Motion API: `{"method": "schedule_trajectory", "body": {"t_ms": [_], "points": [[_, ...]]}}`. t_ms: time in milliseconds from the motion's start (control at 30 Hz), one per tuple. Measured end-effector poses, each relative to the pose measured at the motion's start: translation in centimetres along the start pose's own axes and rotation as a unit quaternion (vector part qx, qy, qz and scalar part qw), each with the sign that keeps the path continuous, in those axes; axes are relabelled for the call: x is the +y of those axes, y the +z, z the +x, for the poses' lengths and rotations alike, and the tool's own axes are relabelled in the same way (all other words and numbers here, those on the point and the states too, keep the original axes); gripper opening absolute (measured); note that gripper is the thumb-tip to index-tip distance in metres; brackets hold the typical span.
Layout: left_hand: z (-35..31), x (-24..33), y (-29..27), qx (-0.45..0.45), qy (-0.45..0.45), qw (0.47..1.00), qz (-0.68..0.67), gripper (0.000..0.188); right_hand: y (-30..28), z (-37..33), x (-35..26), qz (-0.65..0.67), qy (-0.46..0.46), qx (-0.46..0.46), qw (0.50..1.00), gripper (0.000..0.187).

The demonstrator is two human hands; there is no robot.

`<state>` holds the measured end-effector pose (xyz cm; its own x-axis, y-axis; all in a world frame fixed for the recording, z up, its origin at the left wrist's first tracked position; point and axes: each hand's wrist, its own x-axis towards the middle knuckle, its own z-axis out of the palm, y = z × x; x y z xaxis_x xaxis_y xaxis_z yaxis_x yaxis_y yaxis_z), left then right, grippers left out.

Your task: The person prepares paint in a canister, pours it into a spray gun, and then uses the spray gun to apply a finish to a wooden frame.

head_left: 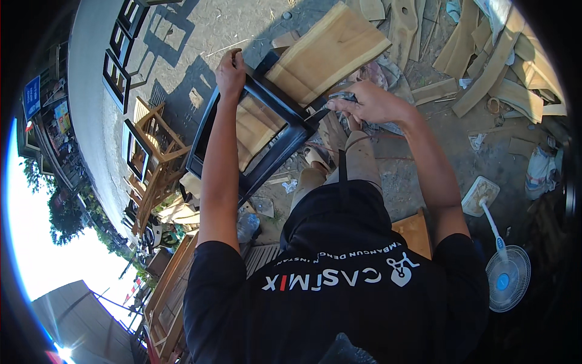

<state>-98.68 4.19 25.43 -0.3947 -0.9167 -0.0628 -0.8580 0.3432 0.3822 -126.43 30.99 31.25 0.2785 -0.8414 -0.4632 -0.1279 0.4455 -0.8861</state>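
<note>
A black-painted chair-like wooden frame (274, 153) stands tilted in front of me, with rails and bars round its openings. My left hand (231, 74) is closed on the far upper corner of this frame. In my right hand (371, 103) is a small metal spray gun (343, 96), its body partly hidden by my fingers. It is close to the frame's right end, and I cannot tell whether the two touch. A thin reddish hose (388, 159) runs beneath my right forearm. Behind the frame lies a wide light wooden board (327, 51), also visible through the openings.
Wood offcuts (485, 79) are heaped at the far right. A standing fan (508, 279) is at my right, near a white sack (541, 173). Several black frames (115, 79) stand along the left beside bare wooden chairs (159, 142). A brown wooden panel (413, 235) lies near my right side.
</note>
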Motion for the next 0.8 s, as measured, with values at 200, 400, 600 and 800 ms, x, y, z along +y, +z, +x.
{"method": "schedule_trajectory", "body": {"t_ms": [200,400,600,800], "points": [[-5.0,-6.1,-2.6,0.052,0.072,0.996,0.024,0.035,7.3,3.4,-4.2,-0.181,-0.113,0.239,0.947,0.054],[-11.3,-15.1,-7.0,0.02,-0.013,0.991,0.133,0.042,9.6,11.5,-8.8,-0.239,-0.118,0.083,0.96,0.063],[-17.8,-22.3,-10.1,0.07,-0.105,0.974,0.19,0.054,8.3,15.1,-14.7,-0.334,-0.104,0.083,0.933,0.062],[-23.3,-17.6,-10.7,0.223,-0.137,0.964,0.037,0.056,19.8,15.8,-13.9,-0.313,-0.125,-0.01,0.942,0.059]]}}
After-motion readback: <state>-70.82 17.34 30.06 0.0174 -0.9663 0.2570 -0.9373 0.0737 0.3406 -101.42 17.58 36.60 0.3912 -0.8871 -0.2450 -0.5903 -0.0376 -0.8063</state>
